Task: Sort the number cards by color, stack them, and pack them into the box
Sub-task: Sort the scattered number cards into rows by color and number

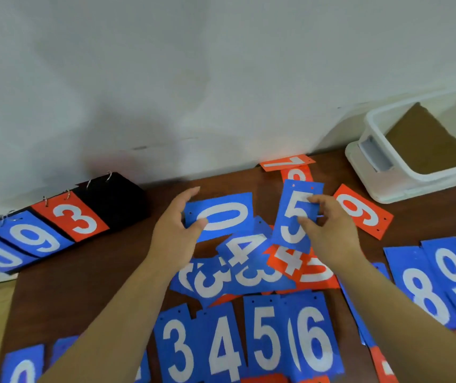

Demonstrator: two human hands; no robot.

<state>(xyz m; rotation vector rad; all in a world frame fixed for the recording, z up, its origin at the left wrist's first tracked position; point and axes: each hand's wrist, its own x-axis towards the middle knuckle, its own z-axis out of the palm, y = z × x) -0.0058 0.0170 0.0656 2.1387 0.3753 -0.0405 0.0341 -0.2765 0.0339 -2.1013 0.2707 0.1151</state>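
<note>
Blue and red number cards lie scattered over a brown table (127, 261). My left hand (177, 230) pinches the left edge of a blue 0 card (222, 217), lifted above the pile. My right hand (329, 230) pinches a blue 5 card (293, 217) between thumb and fingers, just right of the 0. Under them lies a mixed heap with a blue 4 (243, 250), a blue 3 (213, 280) and a red 4 (290, 262). A white plastic box (381, 150) with a brown bottom stands at the back right, with no cards visible in it.
A black flip scoreboard (110, 200) showing 0, 9 and a red 3 lies at the left by the white wall. Red cards 7 (285, 163) and 9 (362, 211) lie near the box. Blue 3, 4, 5, 6 line the front edge; blue 8 (426, 297) and 9 sit right.
</note>
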